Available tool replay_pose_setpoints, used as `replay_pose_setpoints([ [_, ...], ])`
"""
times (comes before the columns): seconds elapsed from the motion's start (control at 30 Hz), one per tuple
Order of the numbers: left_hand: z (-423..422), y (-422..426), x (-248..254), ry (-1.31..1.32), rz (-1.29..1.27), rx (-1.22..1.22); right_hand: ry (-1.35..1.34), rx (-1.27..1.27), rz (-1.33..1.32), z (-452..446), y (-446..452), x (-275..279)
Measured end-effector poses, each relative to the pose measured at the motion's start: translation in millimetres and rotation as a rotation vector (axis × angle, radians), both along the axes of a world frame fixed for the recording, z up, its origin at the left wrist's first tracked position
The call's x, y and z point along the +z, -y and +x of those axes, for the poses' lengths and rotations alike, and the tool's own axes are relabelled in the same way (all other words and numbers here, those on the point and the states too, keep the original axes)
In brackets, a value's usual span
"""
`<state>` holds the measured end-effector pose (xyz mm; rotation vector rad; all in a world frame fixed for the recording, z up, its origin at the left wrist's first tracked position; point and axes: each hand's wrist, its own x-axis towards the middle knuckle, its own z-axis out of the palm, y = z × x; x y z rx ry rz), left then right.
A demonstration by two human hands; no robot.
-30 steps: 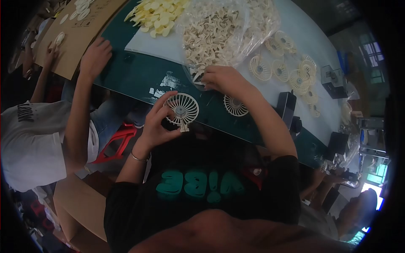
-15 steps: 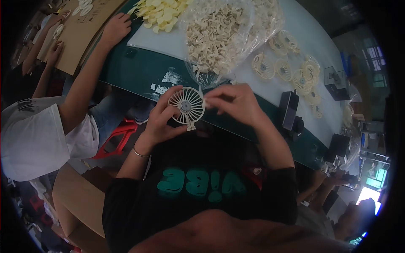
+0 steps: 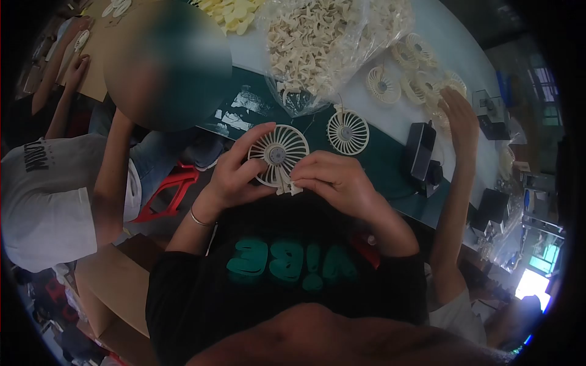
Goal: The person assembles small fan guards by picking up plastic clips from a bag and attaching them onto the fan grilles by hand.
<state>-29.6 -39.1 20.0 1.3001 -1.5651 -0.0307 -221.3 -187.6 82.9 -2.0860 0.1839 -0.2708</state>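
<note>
My left hand (image 3: 235, 174) is wrapped around a cream fan grille (image 3: 278, 155) with radial ribs and a grey round centre, held upright in front of my chest. At the grille's stem, my right hand (image 3: 339, 180) pinches a small cream plastic piece (image 3: 296, 188) against it. The fingertips partly cover this piece, so its full shape is hidden. A second fan grille (image 3: 348, 131) lies on the green table edge just beyond my right hand.
A clear bag of small curved cream parts (image 3: 311, 55) sits ahead on the table, beside yellow fan blades (image 3: 235, 13). Several grilles (image 3: 384, 84) lie at the right, where a co-worker's hand (image 3: 459, 113) reaches. A black device (image 3: 419, 149) stands nearby. A blurred round patch covers the upper left.
My right hand has moved down from the grille's side to its stem. A second grille now lies on the table edge. A co-worker's arm has come in from the right.
</note>
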Motion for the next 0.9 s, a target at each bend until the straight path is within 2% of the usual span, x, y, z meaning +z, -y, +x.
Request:
replay_pose_setpoints([
  [0.5,-4.6,-1.3,7.2,0.005,0.03,-0.035,-0.092,0.046,-0.101,2.3,0.6,6.4],
  [0.9,-8.9,-3.2,2.5,-0.193,0.049,-0.1,0.115,-0.105,-0.351,-1.1,-22.7,-6.0],
])
